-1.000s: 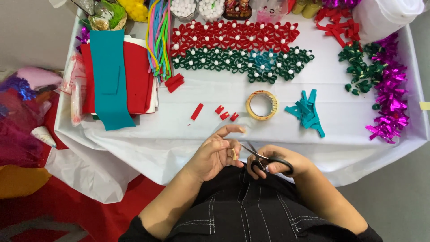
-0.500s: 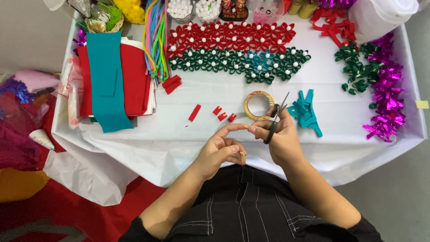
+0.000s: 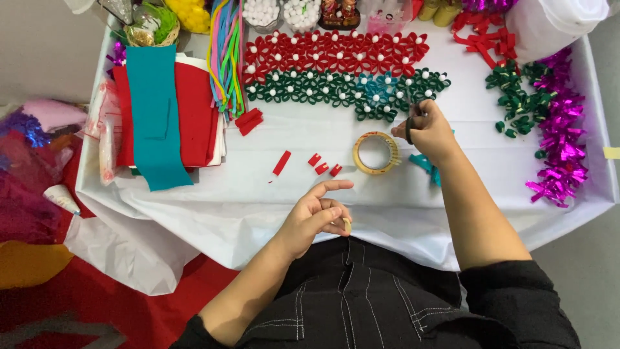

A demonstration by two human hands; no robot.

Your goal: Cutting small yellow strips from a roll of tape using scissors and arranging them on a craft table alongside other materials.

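Observation:
My left hand (image 3: 318, 213) hovers over the table's near edge with the index finger stretched out. It pinches a small beige piece of tape (image 3: 347, 225) between thumb and fingers. My right hand (image 3: 431, 134) reaches out over the white table cover (image 3: 310, 194), just right of a yellowish tape roll (image 3: 374, 153). It grips black-handled scissors (image 3: 411, 126); the blades are hidden by the hand. Teal felt pieces (image 3: 427, 166) lie under my right wrist. Small red felt bits (image 3: 321, 166) lie left of the roll.
Rows of red felt flowers (image 3: 329, 55) and green ones (image 3: 336, 87) with white centres fill the far middle. Teal felt (image 3: 152, 116) on red felt sheets lies at left, beside coloured strips (image 3: 226, 58). Purple tinsel (image 3: 558, 136) and green bows (image 3: 516, 97) are at right.
My right hand carried the scissors from near my body out over the table, past the tape roll. My left hand stayed at the near edge, its index finger now extended.

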